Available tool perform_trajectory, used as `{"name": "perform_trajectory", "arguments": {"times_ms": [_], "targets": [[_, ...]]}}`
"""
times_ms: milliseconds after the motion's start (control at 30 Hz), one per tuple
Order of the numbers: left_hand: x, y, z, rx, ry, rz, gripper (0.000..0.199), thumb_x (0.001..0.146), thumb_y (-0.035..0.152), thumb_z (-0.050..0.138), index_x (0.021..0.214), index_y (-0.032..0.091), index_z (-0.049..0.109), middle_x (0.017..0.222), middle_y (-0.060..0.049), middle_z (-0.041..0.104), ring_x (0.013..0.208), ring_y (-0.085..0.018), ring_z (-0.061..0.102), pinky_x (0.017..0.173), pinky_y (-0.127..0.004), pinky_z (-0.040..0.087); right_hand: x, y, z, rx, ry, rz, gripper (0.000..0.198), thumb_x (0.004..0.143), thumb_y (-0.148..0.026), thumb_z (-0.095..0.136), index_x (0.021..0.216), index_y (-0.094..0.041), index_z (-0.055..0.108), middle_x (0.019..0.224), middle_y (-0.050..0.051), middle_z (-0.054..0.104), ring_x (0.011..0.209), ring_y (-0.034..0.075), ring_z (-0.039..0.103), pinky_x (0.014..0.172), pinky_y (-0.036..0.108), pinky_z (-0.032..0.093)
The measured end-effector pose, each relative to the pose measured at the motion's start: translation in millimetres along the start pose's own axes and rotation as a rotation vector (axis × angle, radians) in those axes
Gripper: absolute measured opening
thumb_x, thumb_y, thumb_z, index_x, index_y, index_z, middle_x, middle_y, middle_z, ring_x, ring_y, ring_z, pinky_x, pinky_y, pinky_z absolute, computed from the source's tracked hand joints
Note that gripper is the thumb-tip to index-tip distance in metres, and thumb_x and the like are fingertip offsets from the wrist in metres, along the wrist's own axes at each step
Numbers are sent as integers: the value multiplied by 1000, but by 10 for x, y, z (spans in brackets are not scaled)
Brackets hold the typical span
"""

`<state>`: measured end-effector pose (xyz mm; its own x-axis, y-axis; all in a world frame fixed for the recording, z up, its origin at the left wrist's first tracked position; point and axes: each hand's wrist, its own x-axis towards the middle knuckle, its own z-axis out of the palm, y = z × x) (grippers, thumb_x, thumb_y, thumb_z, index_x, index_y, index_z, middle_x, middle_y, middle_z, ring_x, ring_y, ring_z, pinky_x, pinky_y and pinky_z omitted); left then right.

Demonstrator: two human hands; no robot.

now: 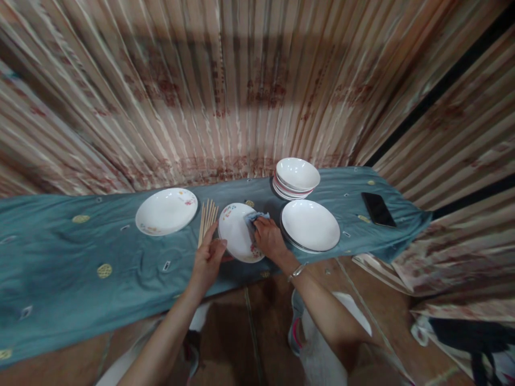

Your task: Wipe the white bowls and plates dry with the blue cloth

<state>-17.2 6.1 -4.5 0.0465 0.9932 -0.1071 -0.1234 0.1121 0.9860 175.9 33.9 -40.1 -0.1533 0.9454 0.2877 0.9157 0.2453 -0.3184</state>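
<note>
A white plate with small flower prints is tilted up in front of me over the cloth. My left hand grips its left edge, thumb on the upper face. In my right hand is a bunched blue cloth, pressed against the plate's right side. Several wooden chopsticks lie just left of the plate, partly hidden by my left fingers. A stack of white plates stands right of my right hand.
A larger flowered plate lies to the left. Stacked white bowls stand at the back right, and a black phone lies farther right. The narrow table has a teal cloth; a pleated curtain hangs behind it.
</note>
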Motion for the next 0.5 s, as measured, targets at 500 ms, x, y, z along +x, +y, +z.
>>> {"name": "perform_trajectory", "arguments": {"times_ms": [500], "targets": [[-25,-6,11,-39,8,-16,91,65,50,80,142,17,45,85,-4,72,69,-18,66,55,-27,57,276,27,200,468,134,102,42,87,-13,49,127,-14,60,136,17,59,130,26,52,116,44,37]]}}
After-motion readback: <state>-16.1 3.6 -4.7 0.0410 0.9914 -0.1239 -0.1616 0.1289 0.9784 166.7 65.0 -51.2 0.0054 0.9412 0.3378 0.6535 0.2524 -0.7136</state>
